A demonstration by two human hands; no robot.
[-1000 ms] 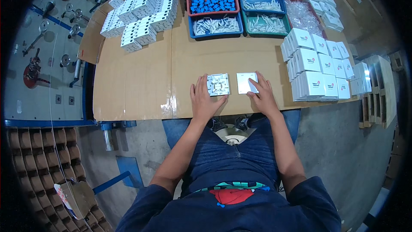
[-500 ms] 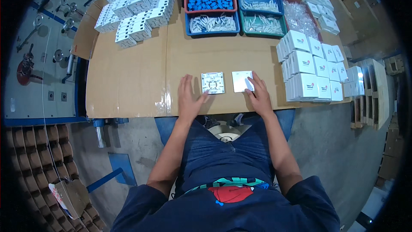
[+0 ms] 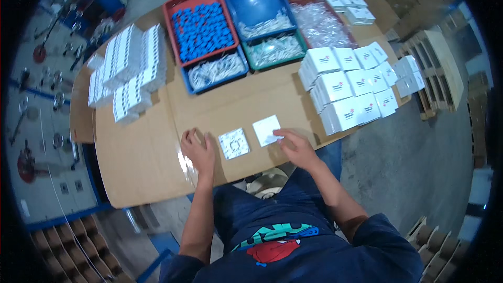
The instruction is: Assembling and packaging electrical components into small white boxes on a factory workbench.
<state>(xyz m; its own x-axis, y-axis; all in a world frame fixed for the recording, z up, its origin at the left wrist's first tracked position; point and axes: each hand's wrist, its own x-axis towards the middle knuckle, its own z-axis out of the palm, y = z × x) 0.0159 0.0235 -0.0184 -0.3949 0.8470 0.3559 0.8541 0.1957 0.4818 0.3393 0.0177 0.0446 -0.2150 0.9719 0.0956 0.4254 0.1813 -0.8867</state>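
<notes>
Two square white pieces lie side by side on the cardboard-covered table. The left one, a square frame [image 3: 233,143], has moulded detail on its upper face. The other is a smooth, flat white plate [image 3: 266,130]. My left hand [image 3: 199,152] rests on the cardboard left of the frame, fingers bent and apart, holding nothing. Over the lower right corner of the smooth plate are the fingertips of my right hand [image 3: 296,149]; its fingers are loosely bent, and a shadow falls on the plate. Whether they touch it I cannot tell.
Stacked white switch-like units [image 3: 126,68] stand at the left, and white boxes [image 3: 343,86] at the right. Behind are a red tray [image 3: 166,18] of blue parts, a blue tray [image 3: 195,91] and a green tray [image 3: 303,42] of small pale parts, and clear plastic bags [image 3: 322,26].
The view has turned, so the table appears tilted. My left hand has drawn away from the frame. My right fingers have pulled back toward the smooth plate's corner.
</notes>
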